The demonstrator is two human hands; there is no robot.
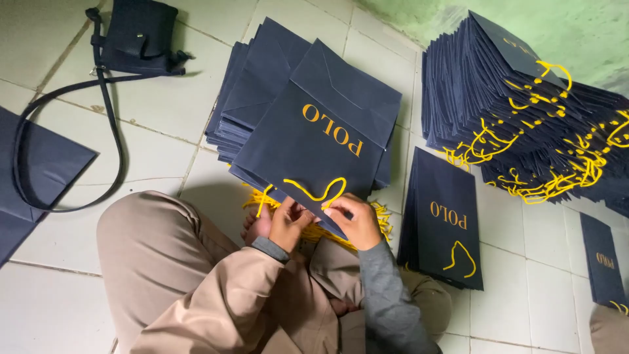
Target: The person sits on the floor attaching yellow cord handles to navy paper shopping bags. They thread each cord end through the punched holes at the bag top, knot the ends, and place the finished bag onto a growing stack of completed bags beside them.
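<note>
I sit on a tiled floor with a flat navy paper bag (pixel 314 141) in front of me, gold lettering on its face. A yellow cord handle (pixel 317 191) loops at its near edge. My left hand (pixel 287 224) and my right hand (pixel 357 219) both pinch that near edge of the bag where the cord ends enter. Under my hands lies a bundle of loose yellow cords (pixel 378 223). The bag rests on a stack of folded navy bags (pixel 252 85) without handles.
A short pile of finished bags (pixel 445 219) lies to my right. A tall heap of finished bags with yellow handles (pixel 524 105) leans at the far right. A black shoulder bag (pixel 134 36) with a long strap lies far left. Navy sheets (pixel 33 170) sit at the left edge.
</note>
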